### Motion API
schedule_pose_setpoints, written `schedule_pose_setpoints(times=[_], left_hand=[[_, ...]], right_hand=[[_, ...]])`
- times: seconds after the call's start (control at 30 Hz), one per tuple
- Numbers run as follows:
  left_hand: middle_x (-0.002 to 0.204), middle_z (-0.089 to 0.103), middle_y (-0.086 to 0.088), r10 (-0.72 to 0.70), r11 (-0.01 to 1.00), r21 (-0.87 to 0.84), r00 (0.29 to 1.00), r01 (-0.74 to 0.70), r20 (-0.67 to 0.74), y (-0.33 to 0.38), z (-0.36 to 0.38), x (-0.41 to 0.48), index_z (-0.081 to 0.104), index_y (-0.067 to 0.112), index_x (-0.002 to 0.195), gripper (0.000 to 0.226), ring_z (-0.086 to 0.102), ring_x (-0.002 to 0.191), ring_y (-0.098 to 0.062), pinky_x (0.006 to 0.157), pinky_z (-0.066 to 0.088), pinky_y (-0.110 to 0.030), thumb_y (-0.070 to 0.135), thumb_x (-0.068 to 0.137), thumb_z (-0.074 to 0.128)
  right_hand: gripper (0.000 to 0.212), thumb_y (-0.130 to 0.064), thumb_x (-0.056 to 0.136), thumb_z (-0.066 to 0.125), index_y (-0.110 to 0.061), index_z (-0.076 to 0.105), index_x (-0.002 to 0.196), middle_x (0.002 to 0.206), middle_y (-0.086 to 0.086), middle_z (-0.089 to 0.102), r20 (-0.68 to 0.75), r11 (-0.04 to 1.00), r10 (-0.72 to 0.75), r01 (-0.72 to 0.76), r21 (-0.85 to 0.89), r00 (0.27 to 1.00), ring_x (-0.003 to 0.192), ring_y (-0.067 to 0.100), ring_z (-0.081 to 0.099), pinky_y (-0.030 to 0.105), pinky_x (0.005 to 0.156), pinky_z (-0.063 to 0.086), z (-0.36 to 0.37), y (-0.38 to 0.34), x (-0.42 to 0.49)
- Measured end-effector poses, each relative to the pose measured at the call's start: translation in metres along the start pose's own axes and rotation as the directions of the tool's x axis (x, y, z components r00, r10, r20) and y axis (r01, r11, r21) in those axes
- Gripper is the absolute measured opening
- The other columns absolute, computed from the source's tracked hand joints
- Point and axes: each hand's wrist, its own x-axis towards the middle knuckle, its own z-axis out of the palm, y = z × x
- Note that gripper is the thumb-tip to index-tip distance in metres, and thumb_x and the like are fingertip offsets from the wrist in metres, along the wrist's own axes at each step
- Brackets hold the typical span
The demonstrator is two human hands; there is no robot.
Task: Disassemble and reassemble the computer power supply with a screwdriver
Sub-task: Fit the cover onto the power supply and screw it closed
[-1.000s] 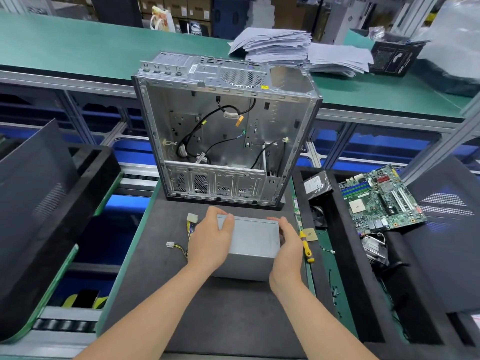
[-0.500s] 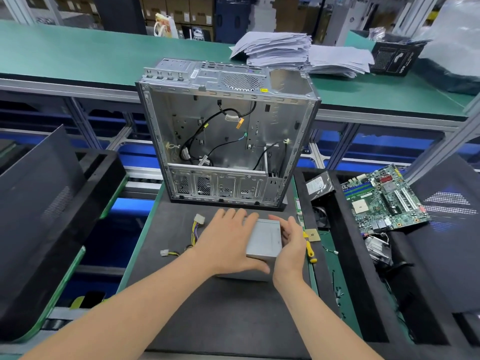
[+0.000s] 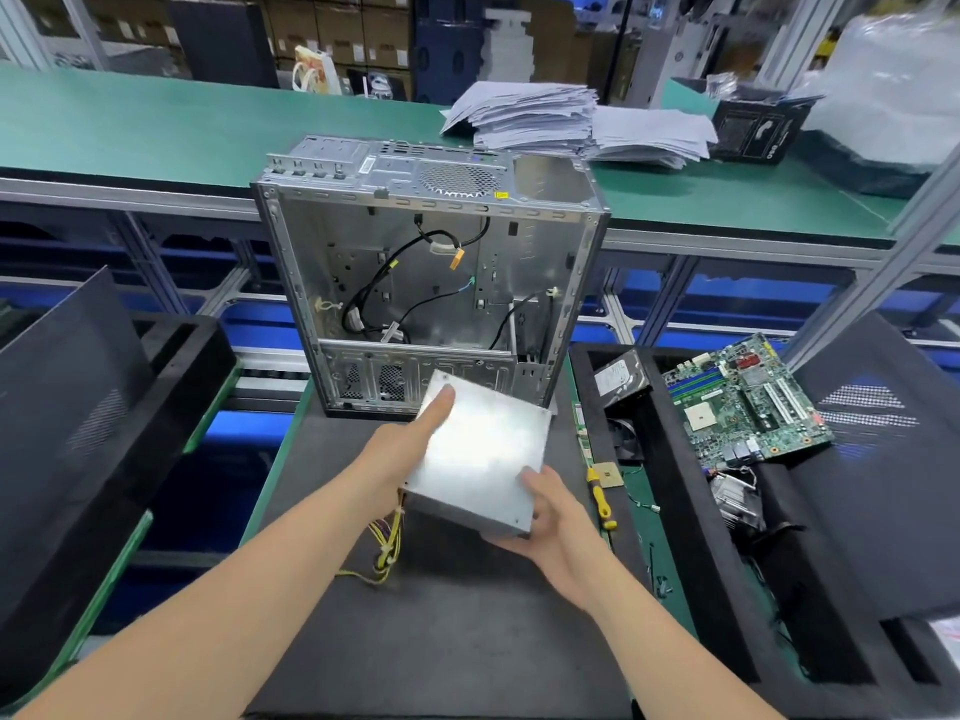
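The grey metal power supply [image 3: 480,449] is lifted off the black mat, tilted, just in front of the open computer case [image 3: 431,283]. My left hand [image 3: 410,441] grips its left side, thumb lying on the top face. My right hand [image 3: 550,517] holds its near right corner from below, thumb on top. Yellow and black cables [image 3: 387,548] hang from the unit's left underside down to the mat. A yellow-handled screwdriver [image 3: 600,498] lies on the mat's right edge, apart from both hands.
The black mat [image 3: 441,641] fills the near bench. Right of it a black foam tray [image 3: 675,511] holds a hard drive [image 3: 621,379], a motherboard [image 3: 743,402] and a heatsink [image 3: 737,501]. Black side panels lean at far left [image 3: 67,397] and right [image 3: 878,459]. Paper stacks [image 3: 524,116] lie behind.
The power supply lay flat on the mat with a hand at each side; now both hands have raised and tilted it toward the case, and its cables trail beneath.
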Motion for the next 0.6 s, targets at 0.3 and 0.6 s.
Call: schedule_pose_setpoints(times=[0.3, 0.6], left_hand=[[0.120, 0.069, -0.030, -0.242, 0.965, 0.000, 0.894, 0.262, 0.378, -0.048, -0.050, 0.006, 0.050, 0.005, 0.134, 0.110, 0.071, 0.104, -0.048, 0.089, 0.059, -0.050, 0.093, 0.068, 0.062], [0.070, 0.068, -0.001, 0.154, 0.641, 0.669, 0.916, -0.377, 0.370, -0.042, -0.081, -0.002, 0.073, 0.026, 0.089, 0.020, 0.061, 0.057, -0.021, 0.058, 0.050, -0.029, 0.041, 0.096, 0.062]], right_hand=[[0.059, -0.047, 0.074, 0.085, -0.021, 0.068, 0.124, 0.107, 0.019, 0.078, -0.210, 0.997, 0.049, -0.060, -0.046, 0.976, 0.093, 0.036, 0.078, 0.051, 0.076, 0.064, 0.001, 0.003, 0.019], [0.048, -0.044, 0.082, 0.081, -0.023, 0.066, 0.122, 0.102, 0.019, 0.079, -0.291, 0.993, 0.106, -0.119, -0.028, 0.951, 0.089, 0.035, 0.079, 0.051, 0.078, 0.064, -0.011, 0.012, 0.023]])
